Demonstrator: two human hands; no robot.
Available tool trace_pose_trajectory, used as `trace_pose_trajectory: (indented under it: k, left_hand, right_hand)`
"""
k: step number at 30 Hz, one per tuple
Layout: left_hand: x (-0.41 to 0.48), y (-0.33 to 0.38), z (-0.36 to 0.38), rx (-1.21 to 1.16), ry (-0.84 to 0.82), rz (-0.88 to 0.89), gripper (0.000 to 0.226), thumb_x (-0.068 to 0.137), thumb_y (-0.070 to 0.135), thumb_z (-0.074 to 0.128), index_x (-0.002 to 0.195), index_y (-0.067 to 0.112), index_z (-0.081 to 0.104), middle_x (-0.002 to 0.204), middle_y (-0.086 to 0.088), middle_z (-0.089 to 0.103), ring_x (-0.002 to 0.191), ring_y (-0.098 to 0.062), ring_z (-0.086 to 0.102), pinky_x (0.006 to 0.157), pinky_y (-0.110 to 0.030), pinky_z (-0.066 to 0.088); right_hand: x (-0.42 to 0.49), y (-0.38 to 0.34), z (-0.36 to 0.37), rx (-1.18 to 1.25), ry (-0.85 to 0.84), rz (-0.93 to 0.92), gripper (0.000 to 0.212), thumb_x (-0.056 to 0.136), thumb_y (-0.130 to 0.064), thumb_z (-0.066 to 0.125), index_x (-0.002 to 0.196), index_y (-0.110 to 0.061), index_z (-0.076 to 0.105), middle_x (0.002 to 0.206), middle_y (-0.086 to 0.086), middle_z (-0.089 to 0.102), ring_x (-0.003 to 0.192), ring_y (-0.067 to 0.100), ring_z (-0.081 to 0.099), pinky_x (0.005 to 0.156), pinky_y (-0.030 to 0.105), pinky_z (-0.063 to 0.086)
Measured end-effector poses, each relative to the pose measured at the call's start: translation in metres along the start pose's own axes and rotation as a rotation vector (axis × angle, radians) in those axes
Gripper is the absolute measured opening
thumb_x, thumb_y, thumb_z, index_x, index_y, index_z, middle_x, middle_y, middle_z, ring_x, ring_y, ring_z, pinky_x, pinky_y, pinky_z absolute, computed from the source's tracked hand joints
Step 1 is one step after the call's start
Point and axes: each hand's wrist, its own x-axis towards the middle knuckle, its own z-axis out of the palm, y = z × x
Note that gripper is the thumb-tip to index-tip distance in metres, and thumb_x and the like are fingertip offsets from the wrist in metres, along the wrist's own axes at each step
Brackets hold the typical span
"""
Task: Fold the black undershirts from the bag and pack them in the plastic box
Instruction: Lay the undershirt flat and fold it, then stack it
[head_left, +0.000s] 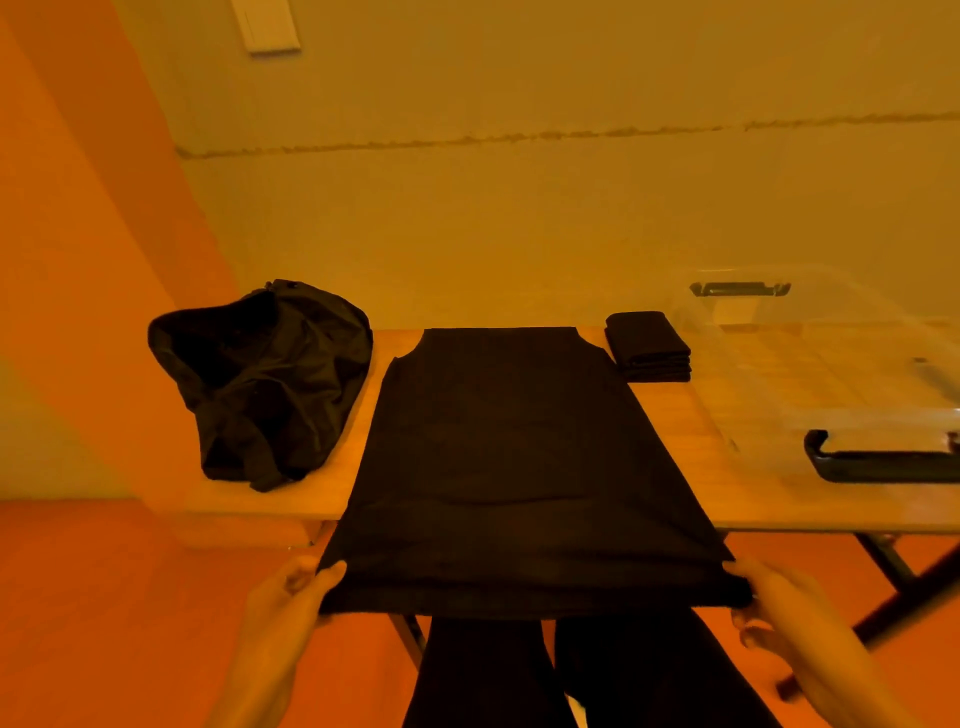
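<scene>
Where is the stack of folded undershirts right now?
Head view: the stack sits far back on the table, right of the spread undershirt, beside the plastic box.

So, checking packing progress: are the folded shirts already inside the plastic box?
No, the stack of folded shirts sits on the table beside the plastic box, outside it.

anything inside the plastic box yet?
Nothing visible inside the plastic box; the table shows through its clear walls. The folded stack sits beside it. Its right end is out of frame.
</scene>
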Motion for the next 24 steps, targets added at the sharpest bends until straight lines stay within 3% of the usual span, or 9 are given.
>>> trace_pose_trajectory:
  k: [2, 4, 8, 11, 14, 16, 18, 20, 24]
  left_hand:
    - [0.000, -0.008, -0.002, 0.011, -0.020, -0.025, 0.017, 0.096, 0.012, 0.067, 0.086, 0.000, 0.060, 0.102, -0.020, 0.070, 0.100, -0.034, 0.067, 0.099, -0.056, 0.051]
    - [-0.001, -0.015, -0.003, -0.008, -0.051, -0.018, 0.024, 0.098, 0.007, 0.060, 0.076, 0.006, 0.051, 0.089, -0.017, 0.067, 0.095, -0.033, 0.065, 0.100, -0.056, 0.049]
    - [0.001, -0.028, -0.008, -0.006, -0.065, 0.037, 0.033, 0.092, 0.018, 0.063, 0.068, 0.020, 0.041, 0.082, -0.015, 0.050, 0.087, -0.032, 0.055, 0.083, -0.051, 0.044]
    - [-0.001, -0.032, -0.008, 0.016, -0.044, 0.091, 0.023, 0.099, 0.016, 0.064, 0.084, 0.009, 0.048, 0.090, -0.023, 0.068, 0.091, -0.037, 0.068, 0.086, -0.053, 0.054]
    - [-0.007, -0.035, -0.009, 0.046, -0.053, 0.192, 0.015, 0.099, 0.015, 0.062, 0.102, 0.008, 0.050, 0.092, -0.017, 0.074, 0.088, -0.032, 0.072, 0.075, -0.043, 0.055]
    - [-0.012, -0.040, -0.015, 0.094, -0.068, 0.277, 0.014, 0.100, 0.016, 0.059, 0.104, 0.020, 0.046, 0.081, -0.015, 0.072, 0.071, -0.030, 0.068, 0.065, -0.042, 0.051]
    - [-0.018, -0.042, -0.023, 0.154, -0.088, 0.371, 0.024, 0.100, 0.013, 0.056, 0.102, 0.035, 0.046, 0.065, -0.014, 0.065, 0.055, -0.026, 0.057, 0.056, -0.043, 0.043]
    - [-0.024, -0.041, -0.029, 0.201, -0.104, 0.451, 0.035, 0.098, 0.014, 0.053, 0.095, 0.049, 0.052, 0.063, -0.015, 0.063, 0.051, -0.024, 0.056, 0.055, -0.045, 0.041]
    - [-0.038, -0.034, -0.041, 0.310, -0.235, 0.485, 0.019, 0.101, 0.033, 0.055, 0.095, 0.037, 0.072, 0.067, -0.012, 0.058, 0.061, -0.027, 0.059, 0.061, -0.037, 0.045]
  right_hand:
    - [-0.001, 0.007, 0.003, -0.025, -0.020, 0.049, 0.014, 0.101, -0.014, 0.055, 0.100, -0.002, 0.062, 0.081, 0.021, 0.059, 0.068, 0.029, 0.052, 0.057, 0.035, 0.041]
    - [-0.003, 0.012, 0.007, -0.046, -0.059, 0.070, 0.015, 0.101, -0.015, 0.056, 0.101, -0.002, 0.063, 0.083, 0.021, 0.062, 0.069, 0.029, 0.056, 0.057, 0.035, 0.043]
    - [-0.004, 0.019, 0.007, -0.018, -0.063, 0.045, 0.017, 0.096, -0.014, 0.066, 0.090, 0.001, 0.061, 0.091, 0.026, 0.066, 0.072, 0.029, 0.066, 0.058, 0.034, 0.051]
    - [-0.008, 0.020, 0.005, -0.022, -0.039, -0.019, 0.020, 0.089, -0.014, 0.073, 0.087, -0.001, 0.058, 0.092, 0.029, 0.069, 0.065, 0.024, 0.067, 0.056, 0.030, 0.052]
    - [-0.014, 0.027, 0.004, -0.039, -0.004, -0.115, 0.022, 0.090, -0.015, 0.072, 0.101, -0.005, 0.056, 0.083, 0.023, 0.067, 0.056, 0.021, 0.061, 0.040, 0.019, 0.044]
    - [-0.017, 0.035, 0.005, -0.035, 0.010, -0.198, 0.022, 0.093, -0.016, 0.070, 0.103, -0.008, 0.052, 0.071, 0.018, 0.062, 0.047, 0.017, 0.053, 0.033, 0.016, 0.036]
    - [-0.019, 0.045, 0.009, -0.022, 0.019, -0.312, 0.021, 0.095, -0.013, 0.067, 0.104, -0.011, 0.048, 0.061, 0.016, 0.057, 0.039, 0.015, 0.048, 0.035, 0.022, 0.036]
    - [-0.021, 0.051, 0.009, -0.020, 0.025, -0.420, 0.018, 0.096, -0.010, 0.065, 0.101, -0.013, 0.048, 0.059, 0.022, 0.054, 0.037, 0.016, 0.047, 0.036, 0.024, 0.037]
    - [-0.029, 0.053, -0.002, 0.059, -0.082, -0.460, 0.006, 0.096, -0.011, 0.065, 0.091, -0.008, 0.067, 0.062, 0.016, 0.056, 0.047, 0.017, 0.049, 0.042, 0.017, 0.038]
